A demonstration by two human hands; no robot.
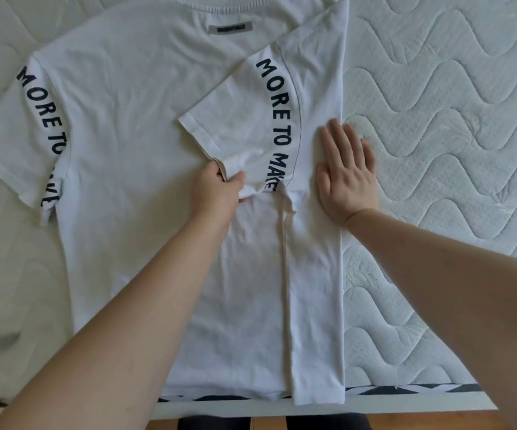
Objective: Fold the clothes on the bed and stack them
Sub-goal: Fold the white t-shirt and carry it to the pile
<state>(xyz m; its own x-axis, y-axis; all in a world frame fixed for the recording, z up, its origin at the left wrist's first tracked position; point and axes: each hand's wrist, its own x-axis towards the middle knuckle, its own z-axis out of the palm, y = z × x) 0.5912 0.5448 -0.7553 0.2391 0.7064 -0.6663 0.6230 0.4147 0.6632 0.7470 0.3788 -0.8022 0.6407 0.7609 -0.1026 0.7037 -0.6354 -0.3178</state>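
A white T-shirt [145, 144] with black lettering on both sleeves lies flat, back side up, on the quilted mattress [443, 125]. Its right side is folded inward, so the right sleeve [238, 119] lies across the shirt's middle. My left hand [217, 190] pinches the lower hem corner of that folded sleeve between thumb and fingers. My right hand [347, 172] lies flat with fingers straight on the folded right edge, pressing it down. The left sleeve [24, 135] is spread out to the left.
The mattress edge with a black-and-white patterned trim [406, 391] runs along the bottom, with wooden floor [431, 420] below it. A small grey patch [2, 341] shows on the mattress at lower left. Bare mattress stretches to the right of the shirt.
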